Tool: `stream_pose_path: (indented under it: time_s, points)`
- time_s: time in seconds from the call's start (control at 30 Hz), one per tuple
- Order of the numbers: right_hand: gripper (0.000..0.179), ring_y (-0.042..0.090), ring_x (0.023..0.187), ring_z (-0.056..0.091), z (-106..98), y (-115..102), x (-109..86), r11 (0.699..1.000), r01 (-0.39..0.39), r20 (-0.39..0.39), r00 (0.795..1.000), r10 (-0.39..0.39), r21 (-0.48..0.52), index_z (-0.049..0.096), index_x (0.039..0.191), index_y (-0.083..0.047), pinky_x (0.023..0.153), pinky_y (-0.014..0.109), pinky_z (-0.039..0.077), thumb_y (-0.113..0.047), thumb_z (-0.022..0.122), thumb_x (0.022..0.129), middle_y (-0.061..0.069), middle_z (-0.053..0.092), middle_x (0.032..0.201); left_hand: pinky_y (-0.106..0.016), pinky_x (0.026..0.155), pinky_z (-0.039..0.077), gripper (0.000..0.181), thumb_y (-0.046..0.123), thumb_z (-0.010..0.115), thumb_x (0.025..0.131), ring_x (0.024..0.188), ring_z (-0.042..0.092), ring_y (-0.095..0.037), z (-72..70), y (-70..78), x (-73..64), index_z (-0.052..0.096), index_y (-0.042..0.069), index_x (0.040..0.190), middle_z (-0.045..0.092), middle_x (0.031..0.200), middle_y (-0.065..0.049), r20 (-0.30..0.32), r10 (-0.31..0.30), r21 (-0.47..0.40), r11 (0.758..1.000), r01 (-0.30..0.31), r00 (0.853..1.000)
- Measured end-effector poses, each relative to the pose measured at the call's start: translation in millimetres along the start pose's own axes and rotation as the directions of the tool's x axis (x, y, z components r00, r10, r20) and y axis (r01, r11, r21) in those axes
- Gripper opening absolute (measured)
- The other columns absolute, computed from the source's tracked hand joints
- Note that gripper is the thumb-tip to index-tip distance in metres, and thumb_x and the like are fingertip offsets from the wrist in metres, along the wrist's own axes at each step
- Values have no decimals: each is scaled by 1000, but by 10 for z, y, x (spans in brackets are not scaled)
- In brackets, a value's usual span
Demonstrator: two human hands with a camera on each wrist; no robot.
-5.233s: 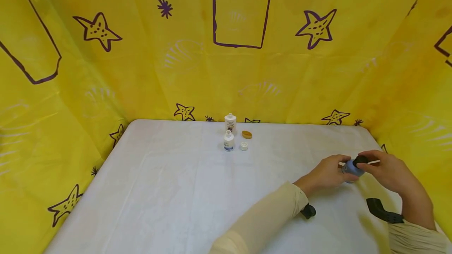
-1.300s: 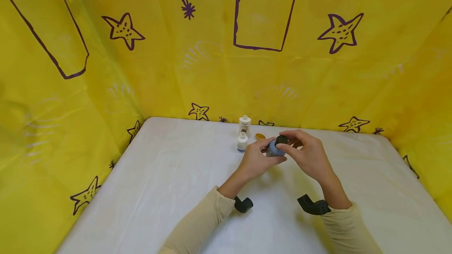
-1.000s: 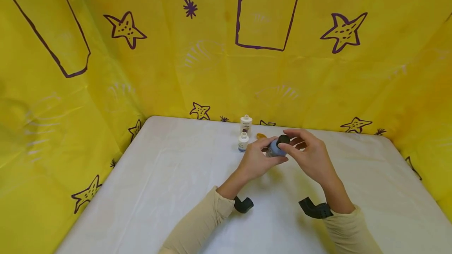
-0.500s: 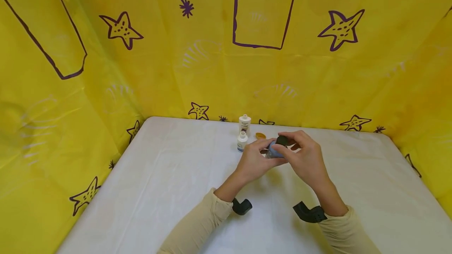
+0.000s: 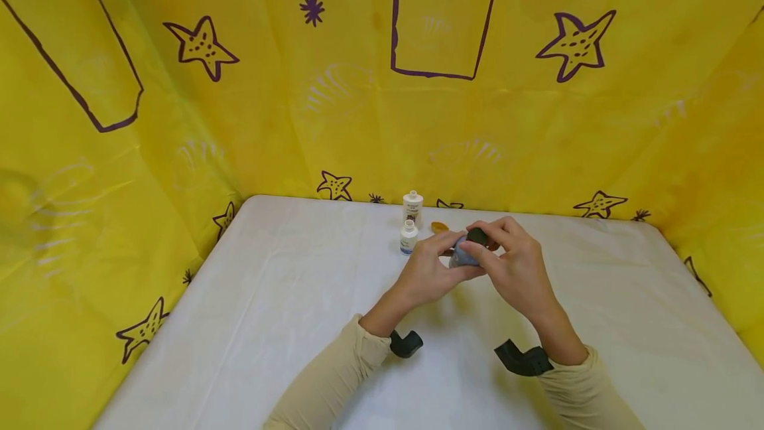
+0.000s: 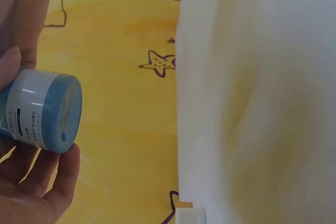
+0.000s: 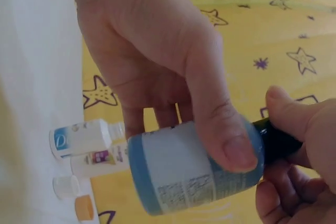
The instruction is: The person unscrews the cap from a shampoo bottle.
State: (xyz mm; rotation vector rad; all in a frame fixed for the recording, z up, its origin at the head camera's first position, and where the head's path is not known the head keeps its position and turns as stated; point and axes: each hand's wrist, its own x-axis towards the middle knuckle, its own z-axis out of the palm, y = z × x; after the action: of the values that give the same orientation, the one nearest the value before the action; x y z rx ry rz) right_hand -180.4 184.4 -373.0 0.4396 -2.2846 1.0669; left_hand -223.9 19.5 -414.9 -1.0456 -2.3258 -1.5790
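One smooth, round-shouldered blue bottle [image 7: 181,153] with a printed white label is being held tilted above the bench [image 5: 286,324], which is being covered by a faintly creased white sheet. Its body is being gripped by the fingers of the left hand [image 5: 428,272], curved wide around it, while the black cap [image 5: 477,237] at its neck is being pinched by the fingers of the right hand [image 5: 513,269], set narrowly against it. Two white cylindrical bottles with slim open necks are being seen upright beyond the blue bottle and to its left, a taller bottle [image 5: 412,208] behind a shorter bottle [image 5: 408,239]. One orange cap [image 5: 439,227] and one small white cap [image 7: 66,187] are also being shown beyond the blue bottle. Farther past it, the bench's straight far edge is being bordered by yellow cloth [image 5: 268,131] printed with purple starfish. Open room is being offered to the blue bottle's left, right and near side, where two curved black mounts [image 5: 407,344] are being worn beside two gathered tan sleeves [image 5: 334,377].
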Motion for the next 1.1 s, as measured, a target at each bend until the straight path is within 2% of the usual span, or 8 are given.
stream_pose_path:
  time_s: [0.33, 0.77, 0.9, 1.0, 1.1]
  points:
    - [28, 8, 84, 52, -71, -26, -8, 995, 61, 17, 998, -62, 81, 77, 105, -5, 69, 13, 43, 0, 83, 79, 3, 61, 91, -18, 89, 56, 47, 27, 85, 84, 101, 64, -5, -55, 5, -1, 69, 20, 127, 74, 118, 3, 72, 24, -10, 1000, -24, 997]
    - [29, 6, 83, 54, -47, 65, 25, 979, 146, 70, 985, -157, 142, 77, 105, -8, 70, 14, 43, 4, 82, 79, 1, 62, 93, -20, 91, 57, 43, 21, 84, 86, 100, 65, -7, -127, -92, 17, 69, 14, 126, 72, 115, -3, 179, 26, -92, 996, -9, 983]
    - [29, 5, 84, 54, -60, 101, 39, 973, 154, 114, 978, -175, 171, 78, 106, -8, 68, 16, 43, 5, 80, 80, 0, 63, 94, -21, 92, 56, 41, 20, 82, 88, 101, 64, -7, -159, -109, 16, 68, 12, 125, 71, 113, -5, 229, 0, -109, 994, 26, 973]
    - [29, 6, 87, 55, -99, 126, 42, 966, 126, 192, 966, -171, 224, 77, 109, -8, 70, 18, 44, 6, 77, 83, -3, 62, 95, -23, 95, 56, 41, 17, 80, 89, 103, 63, -5, -193, -109, 11, 67, 10, 127, 71, 116, -6, 286, -30, -126, 990, 69, 958]
    - [30, 5, 91, 55, -148, 132, 43, 963, 94, 263, 951, -161, 251, 76, 112, -10, 72, 19, 45, 4, 75, 86, -8, 61, 98, -25, 97, 55, 42, 15, 78, 90, 106, 62, -3, -229, -95, 9, 66, 9, 130, 72, 120, -6, 332, -38, -135, 987, 87, 943]
